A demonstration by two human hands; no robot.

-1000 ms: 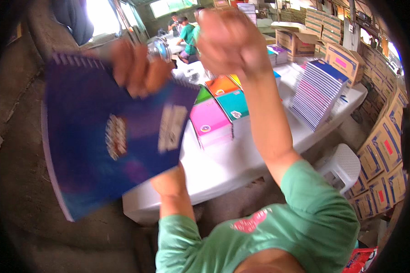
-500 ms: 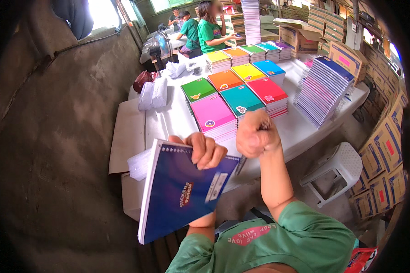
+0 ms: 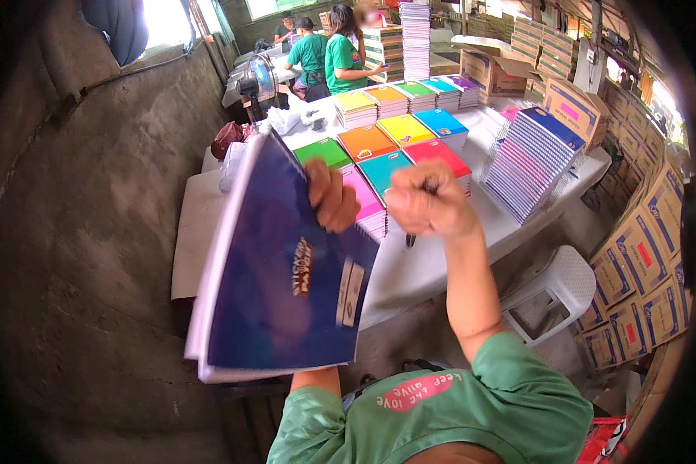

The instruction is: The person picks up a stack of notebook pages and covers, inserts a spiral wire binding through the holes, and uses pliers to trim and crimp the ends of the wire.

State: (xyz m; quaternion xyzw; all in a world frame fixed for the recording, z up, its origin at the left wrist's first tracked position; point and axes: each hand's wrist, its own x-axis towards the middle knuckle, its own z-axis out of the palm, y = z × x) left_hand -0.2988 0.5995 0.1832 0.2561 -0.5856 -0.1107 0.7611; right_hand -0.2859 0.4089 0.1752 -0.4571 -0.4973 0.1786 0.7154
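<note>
My left hand [image 3: 332, 197] is wrapped over the top edge of a dark blue notebook [image 3: 278, 286], which hangs tilted in front of me, its white pages showing along the left side. Just to the right, my right hand [image 3: 429, 199] is closed in a fist around a thin dark rod-like thing [image 3: 411, 240]. Its lower end pokes out below the fingers; its exact kind is unclear. Behind both hands, stacks of coloured spiral notebooks stand on the white table, among them a teal stack [image 3: 383, 172], a red stack [image 3: 437, 152] and a partly hidden pink stack [image 3: 363, 193].
A tall stack of blue-covered notebooks [image 3: 530, 166] stands at the table's right, beside an open carton [image 3: 572, 108]. A white plastic stool [image 3: 557, 290] and piled cartons [image 3: 642, 263] are on the right. Beyond the table are a fan [image 3: 259, 81] and several people in green shirts.
The blue notebook has swung more upright and nearer, its far corner rising over the table. My right hand has shifted slightly down, still closed, and the view has turned a little.
</note>
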